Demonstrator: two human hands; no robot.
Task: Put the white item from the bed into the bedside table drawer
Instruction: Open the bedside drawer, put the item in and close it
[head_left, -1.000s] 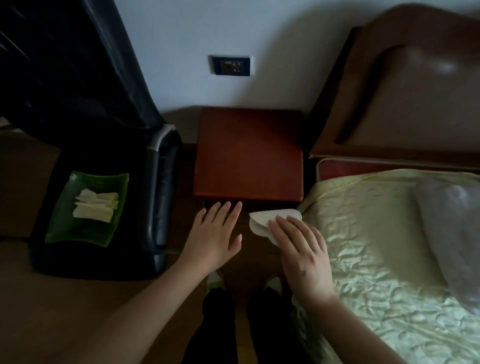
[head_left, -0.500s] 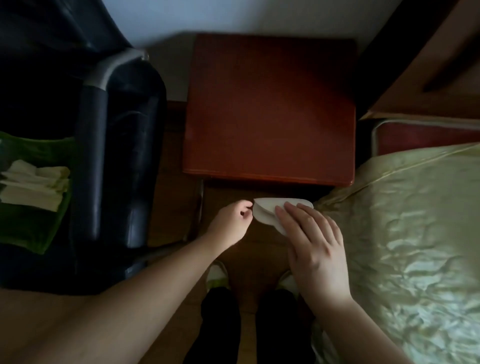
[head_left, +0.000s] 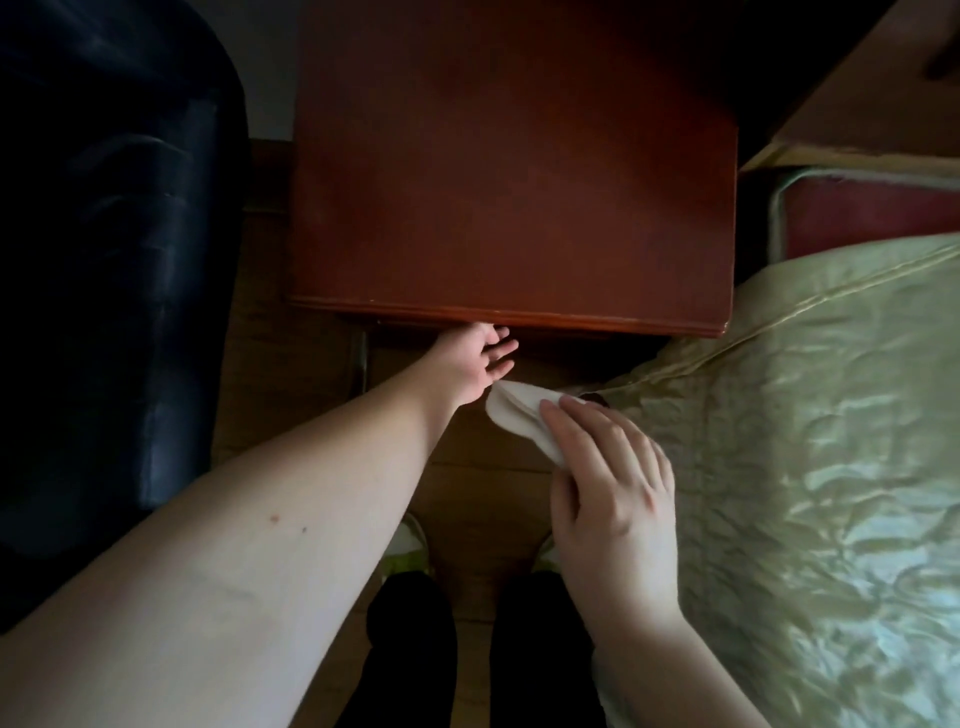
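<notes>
A flat white item (head_left: 514, 413), soft and oval, is pinched in my right hand (head_left: 610, 493) just left of the bed's corner. The red-brown bedside table (head_left: 511, 171) fills the upper middle; its front and drawer lie in shadow under the top's edge and cannot be made out. My left hand (head_left: 475, 364) reaches under that front edge with fingers spread, its fingertips close to the table's front. It holds nothing. The two hands are close together, the left just above the white item.
A black chair (head_left: 119, 270) stands left of the table. The bed with a shiny pale green cover (head_left: 810, 467) fills the right side, its wooden headboard (head_left: 857, 98) beyond. My legs and shoes (head_left: 410, 545) stand on the wooden floor below.
The view has moved closer and tilted down over the table. My left hand has opened and reached forward under the table's front edge. My right hand still holds the white item.
</notes>
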